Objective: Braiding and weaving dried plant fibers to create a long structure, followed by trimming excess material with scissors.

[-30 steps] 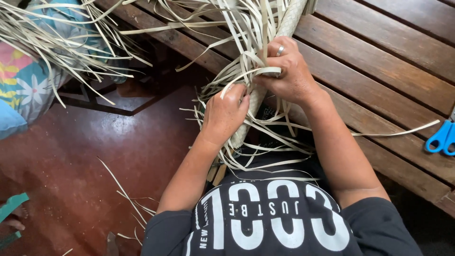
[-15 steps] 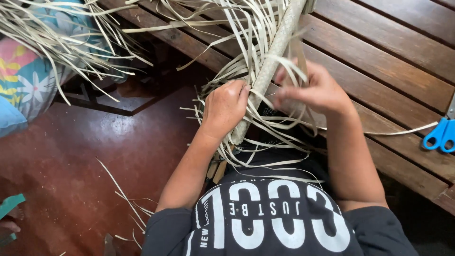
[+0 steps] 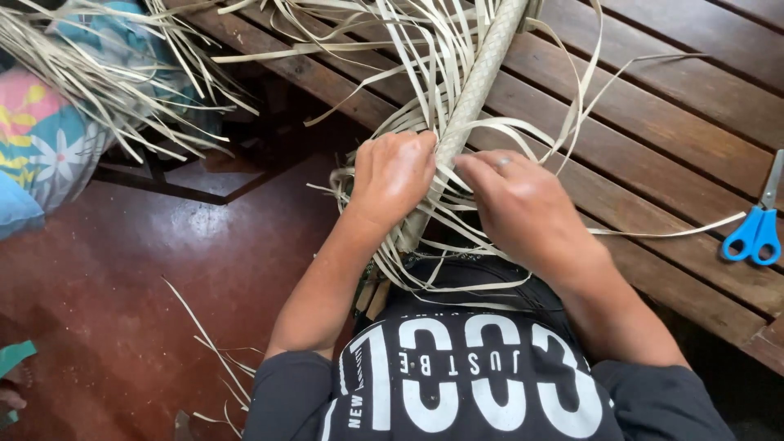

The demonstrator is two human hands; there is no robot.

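Your left hand (image 3: 394,175) is closed around the long pale woven-strip tube (image 3: 478,82) lying on the brown slatted wooden bench (image 3: 653,122), your right hand (image 3: 518,204) pinches loose pale leaf strips (image 3: 457,220) beside it, so plenty looks left unwoven.

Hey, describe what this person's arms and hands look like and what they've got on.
Both arms are bare from the short dark sleeves of a black T-shirt with large white lettering. The right hand wears a plain silver-coloured ring. The left hand shows no ring or watch.
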